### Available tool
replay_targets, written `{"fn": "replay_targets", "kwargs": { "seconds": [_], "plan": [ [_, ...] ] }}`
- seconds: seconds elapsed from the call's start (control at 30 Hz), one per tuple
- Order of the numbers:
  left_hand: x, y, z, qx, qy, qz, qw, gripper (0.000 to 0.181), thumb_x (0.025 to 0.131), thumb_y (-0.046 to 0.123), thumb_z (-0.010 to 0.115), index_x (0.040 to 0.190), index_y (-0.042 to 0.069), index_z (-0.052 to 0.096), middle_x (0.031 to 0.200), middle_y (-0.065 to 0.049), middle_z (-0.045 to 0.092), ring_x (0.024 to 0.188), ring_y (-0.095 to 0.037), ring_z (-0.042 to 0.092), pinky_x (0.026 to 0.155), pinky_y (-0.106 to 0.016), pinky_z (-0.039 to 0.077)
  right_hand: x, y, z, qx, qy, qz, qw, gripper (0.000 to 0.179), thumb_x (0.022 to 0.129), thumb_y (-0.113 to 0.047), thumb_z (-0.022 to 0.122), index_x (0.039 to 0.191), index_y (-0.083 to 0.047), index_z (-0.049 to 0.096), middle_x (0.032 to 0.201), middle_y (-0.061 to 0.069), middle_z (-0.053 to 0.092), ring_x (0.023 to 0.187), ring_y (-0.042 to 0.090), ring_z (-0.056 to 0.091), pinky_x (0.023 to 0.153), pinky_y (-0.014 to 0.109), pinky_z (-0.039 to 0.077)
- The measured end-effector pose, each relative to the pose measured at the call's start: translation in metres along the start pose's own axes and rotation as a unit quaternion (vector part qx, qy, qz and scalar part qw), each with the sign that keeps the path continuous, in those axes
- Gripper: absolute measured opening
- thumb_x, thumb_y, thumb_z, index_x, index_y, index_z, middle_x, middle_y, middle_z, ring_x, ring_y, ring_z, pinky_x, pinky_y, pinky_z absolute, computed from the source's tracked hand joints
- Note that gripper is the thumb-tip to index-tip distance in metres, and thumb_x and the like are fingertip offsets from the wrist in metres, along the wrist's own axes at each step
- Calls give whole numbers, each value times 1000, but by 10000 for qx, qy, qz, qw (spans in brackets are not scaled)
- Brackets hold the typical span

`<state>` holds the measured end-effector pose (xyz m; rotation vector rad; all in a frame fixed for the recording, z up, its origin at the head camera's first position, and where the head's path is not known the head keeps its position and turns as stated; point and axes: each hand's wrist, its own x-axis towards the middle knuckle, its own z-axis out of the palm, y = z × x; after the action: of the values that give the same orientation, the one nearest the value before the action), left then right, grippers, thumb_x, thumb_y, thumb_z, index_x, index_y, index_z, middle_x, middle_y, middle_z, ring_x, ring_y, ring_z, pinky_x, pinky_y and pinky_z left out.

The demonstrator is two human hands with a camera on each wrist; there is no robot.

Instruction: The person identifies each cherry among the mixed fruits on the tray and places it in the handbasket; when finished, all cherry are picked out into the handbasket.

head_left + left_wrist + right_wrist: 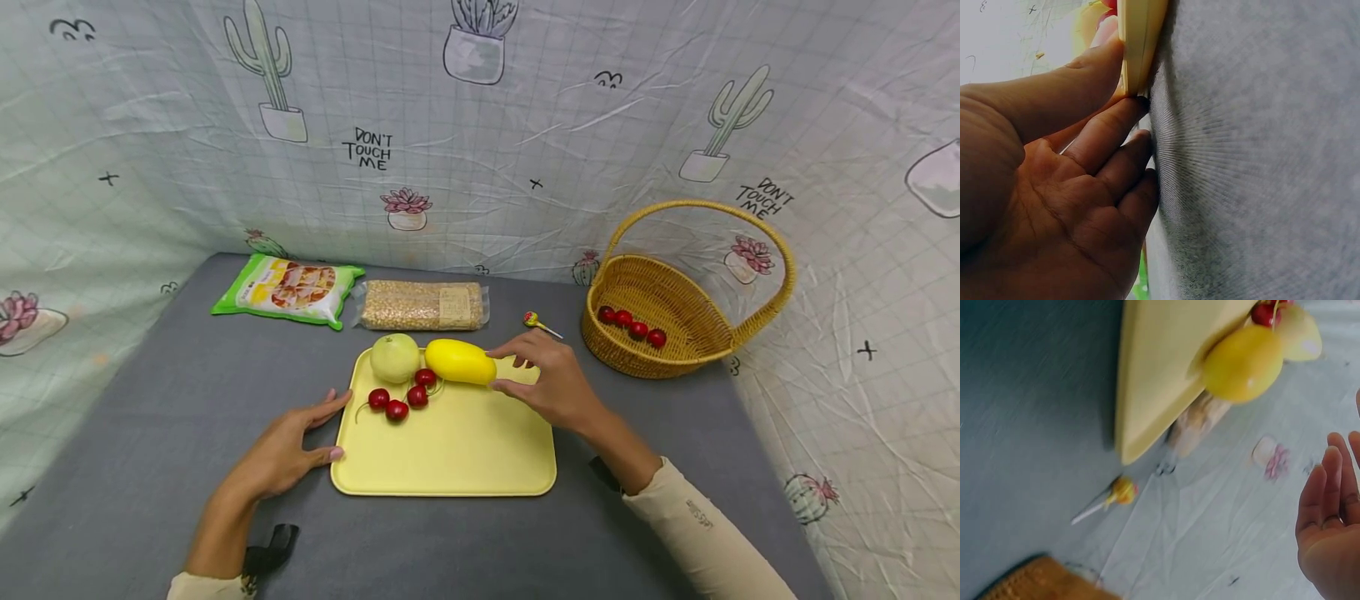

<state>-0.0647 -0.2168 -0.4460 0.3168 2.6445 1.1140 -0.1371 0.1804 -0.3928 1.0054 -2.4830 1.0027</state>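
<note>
A yellow tray lies flat on the table. My left hand is at its left edge, with thumb and fingertips against the rim; the left wrist view shows the thumb along the tray's side. At the tray's back, a smooth yellow mango rests beside a round pale green fruit. My right hand reaches over the tray's back right corner, thumb and fingers spread around the mango's right end. Several dark red cherries with stems sit just in front of the fruit.
Behind the tray lie a green and white food packet and a clear bag of pale grains. A lollipop is behind the tray's right corner. To the right stands a wicker basket with a tall handle and several cherries inside.
</note>
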Motion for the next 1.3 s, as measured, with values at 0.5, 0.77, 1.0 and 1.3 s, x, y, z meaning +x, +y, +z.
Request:
{"fn": "replay_targets", "kwargs": {
  "seconds": [0.5,0.77,1.0,1.3],
  "plan": [
    [0,-3,1,-68,27,49,10000,84,89,15,86,163,15,46,166,-28,36,154,-54,34,116,-74,34,19,-38,40,125,-1146,-180,9932,42,84,-26,93,122,-14,80,115,2,78,92,21,66,77,28,55],
    [0,-3,1,-18,59,76,10000,84,89,15,86,163,15,46,166,-28,37,153,-54,34,115,-74,34,29,-50,59,-146,-1805,-84,9834,43,88,-29,90,127,-17,77,121,3,77,106,18,65,84,28,54],
    [0,-2,0,-20,50,56,10000,84,89,16,86,163,16,46,166,-27,37,153,-53,35,115,-74,35,38,-54,75,-318,-2161,-62,9758,45,87,-27,91,129,-17,77,124,-1,77,111,16,66,95,29,56],
    [0,-2,-2,-7,43,97,9999,84,89,15,85,163,15,46,166,-28,36,153,-54,35,115,-74,35,46,-60,90,-554,-2458,209,9675,42,89,-26,90,129,-20,78,129,-4,75,117,14,66,94,26,56]
  ]
}}
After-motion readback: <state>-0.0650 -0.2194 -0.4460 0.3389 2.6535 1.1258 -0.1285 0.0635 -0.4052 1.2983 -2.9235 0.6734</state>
